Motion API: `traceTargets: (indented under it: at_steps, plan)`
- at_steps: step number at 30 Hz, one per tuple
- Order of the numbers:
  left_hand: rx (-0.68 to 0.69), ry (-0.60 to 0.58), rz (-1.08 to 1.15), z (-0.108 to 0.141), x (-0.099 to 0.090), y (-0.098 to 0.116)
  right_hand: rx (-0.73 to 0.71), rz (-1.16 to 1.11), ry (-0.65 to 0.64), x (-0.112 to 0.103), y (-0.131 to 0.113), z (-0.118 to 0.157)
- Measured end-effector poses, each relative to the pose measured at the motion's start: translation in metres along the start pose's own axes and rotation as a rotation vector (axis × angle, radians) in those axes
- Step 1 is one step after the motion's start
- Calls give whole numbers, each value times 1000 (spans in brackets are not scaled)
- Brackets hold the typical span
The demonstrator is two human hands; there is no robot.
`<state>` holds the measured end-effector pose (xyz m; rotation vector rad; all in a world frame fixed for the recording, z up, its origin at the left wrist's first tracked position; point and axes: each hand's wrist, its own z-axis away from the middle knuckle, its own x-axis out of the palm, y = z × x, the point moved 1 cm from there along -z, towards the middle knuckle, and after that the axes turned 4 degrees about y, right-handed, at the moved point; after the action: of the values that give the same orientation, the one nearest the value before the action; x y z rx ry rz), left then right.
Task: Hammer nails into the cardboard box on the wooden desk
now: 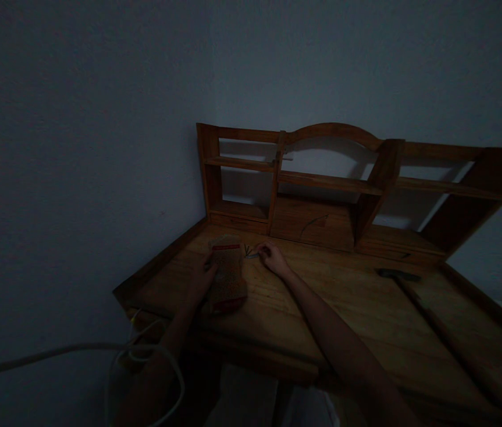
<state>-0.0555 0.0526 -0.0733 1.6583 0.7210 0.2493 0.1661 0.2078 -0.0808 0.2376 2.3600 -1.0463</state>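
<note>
My left hand (205, 277) lies at the left edge of a brown, rough-textured bundle (228, 276) with dark red bands near both ends, its fingers curled against the side. The bundle rests on the wooden desk top (286, 320); in this dim light its exact kind is unclear. Just to the right, my right hand (271, 257) is closed in a pinch, low over the desk. Several thin, dark, nail-like pieces (248, 251) lie between its fingertips and the bundle. Whatever the pinch holds is too small and dark to make out.
A hammer (397, 275) with a long wooden handle lies on the right side of the desk. Along the back stands a wooden shelf unit (331, 182) with open compartments. A pale cable (77, 349) loops past the desk's left front corner. Walls rise behind and at left.
</note>
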Motion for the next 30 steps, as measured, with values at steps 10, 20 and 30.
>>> traceTargets:
  at_steps: [10, 20, 30]
  plan:
    - [22, 3, -18, 0, 0, -4, 122, 23, 44, -5, -4, 3]
    - [25, -4, -11, -2, 0, -5, 136, -3, 47, -6, -1, 0]
    - [41, -1, -5, -1, -1, 0, 103, -11, 2, 2, 1, 3]
